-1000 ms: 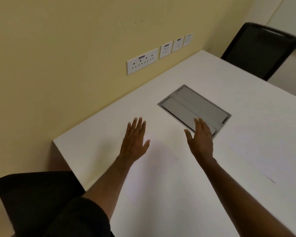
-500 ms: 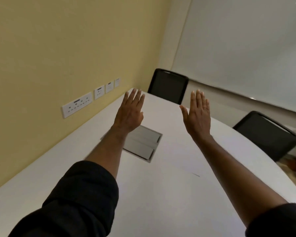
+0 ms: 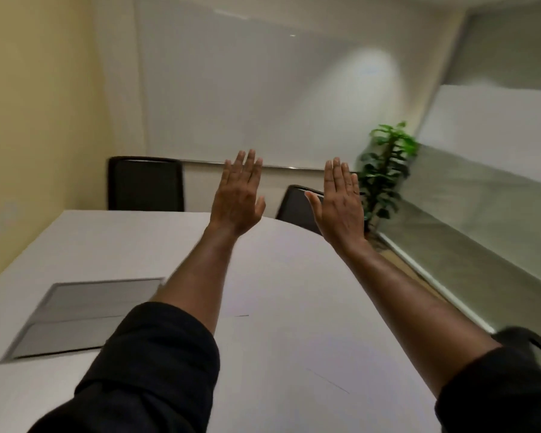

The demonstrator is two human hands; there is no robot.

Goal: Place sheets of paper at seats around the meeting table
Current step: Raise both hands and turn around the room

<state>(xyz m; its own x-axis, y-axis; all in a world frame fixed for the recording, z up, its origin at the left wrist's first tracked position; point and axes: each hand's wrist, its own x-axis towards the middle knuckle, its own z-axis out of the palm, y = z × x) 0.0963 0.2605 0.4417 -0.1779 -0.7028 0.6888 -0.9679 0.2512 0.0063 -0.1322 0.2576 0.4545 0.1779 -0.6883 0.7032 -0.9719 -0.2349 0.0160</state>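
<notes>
My left hand (image 3: 239,196) and my right hand (image 3: 339,203) are both raised above the white meeting table (image 3: 113,239), fingers stretched out flat, holding nothing. White sheets of paper (image 3: 294,348) lie flat on the table under my forearms; only faint edges set them apart from the tabletop. A black chair (image 3: 146,182) stands at the table's far end and another black chair (image 3: 297,207) at the far right corner, partly hidden behind my right hand.
A grey cable hatch (image 3: 85,314) is set into the tabletop at the left. A green potted plant (image 3: 384,170) stands in the far right corner by a frosted glass wall. A whiteboard (image 3: 247,89) covers the far wall. A dark chair back (image 3: 531,342) shows at the right edge.
My view has swung up and to the right, away from the yellow wall with the sockets. Both hands have lifted off the table and stay spread in the air.
</notes>
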